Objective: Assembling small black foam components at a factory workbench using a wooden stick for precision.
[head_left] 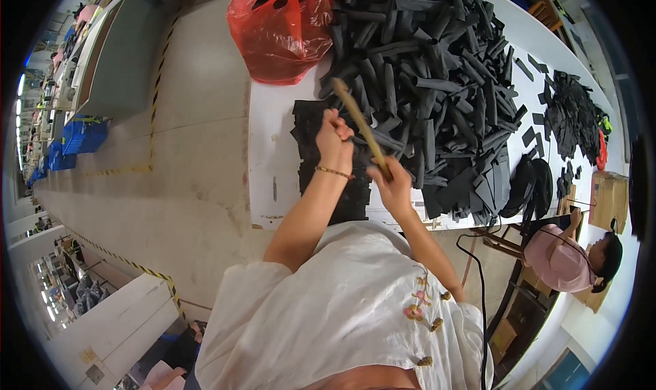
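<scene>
My right hand [393,185] grips a long wooden stick [355,120] that slants up and left over a white table [273,151]. My left hand [335,141] is closed on a thin black strip right beside the stick, above a flat stack of black pieces [307,127] at the table's near edge. A large heap of black strips [430,69] fills the table beyond both hands. A thin bracelet circles my left wrist.
A red plastic bag [283,24] sits at the table's far left corner. A smaller black pile [574,113] lies to the right. A person in pink [567,257] sits at the lower right. Blue crates [78,137] stand on the floor at left.
</scene>
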The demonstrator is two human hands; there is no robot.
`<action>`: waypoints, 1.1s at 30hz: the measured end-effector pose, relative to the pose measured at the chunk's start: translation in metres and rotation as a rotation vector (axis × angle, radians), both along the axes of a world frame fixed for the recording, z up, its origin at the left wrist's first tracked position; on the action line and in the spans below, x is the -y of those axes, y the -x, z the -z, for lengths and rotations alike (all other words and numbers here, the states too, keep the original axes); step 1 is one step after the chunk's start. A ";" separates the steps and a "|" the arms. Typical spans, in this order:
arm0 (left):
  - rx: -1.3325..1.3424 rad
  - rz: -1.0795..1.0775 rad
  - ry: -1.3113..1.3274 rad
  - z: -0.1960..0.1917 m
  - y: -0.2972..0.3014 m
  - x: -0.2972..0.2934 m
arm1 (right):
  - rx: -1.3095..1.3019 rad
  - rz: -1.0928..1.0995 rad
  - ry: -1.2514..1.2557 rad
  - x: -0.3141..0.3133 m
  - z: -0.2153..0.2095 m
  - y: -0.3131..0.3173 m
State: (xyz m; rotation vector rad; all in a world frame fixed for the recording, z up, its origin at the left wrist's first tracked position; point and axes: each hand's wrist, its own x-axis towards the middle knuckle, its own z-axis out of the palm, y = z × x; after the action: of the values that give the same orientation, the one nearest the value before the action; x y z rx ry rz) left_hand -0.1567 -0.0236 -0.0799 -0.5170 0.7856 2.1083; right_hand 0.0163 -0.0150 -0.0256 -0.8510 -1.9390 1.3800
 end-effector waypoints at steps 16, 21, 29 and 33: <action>-0.541 0.921 -0.068 -0.080 -0.072 0.030 | -0.036 0.385 -0.232 -0.101 -0.030 0.030; -1.050 0.894 0.253 -0.036 -0.072 0.058 | -0.290 0.752 -0.020 -0.244 -0.061 0.000; -1.996 0.813 0.647 0.039 0.042 0.017 | 0.163 0.251 -0.254 -0.193 -0.008 -0.046; -1.434 0.980 0.456 0.012 0.063 0.020 | 0.409 0.061 -0.278 -0.132 -0.016 -0.081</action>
State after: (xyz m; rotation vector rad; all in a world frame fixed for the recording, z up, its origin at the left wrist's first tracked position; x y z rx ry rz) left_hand -0.2200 -0.0441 -0.0915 1.1431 1.7928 1.0602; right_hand 0.0977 0.1169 -0.0099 -1.1062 -2.3190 0.9192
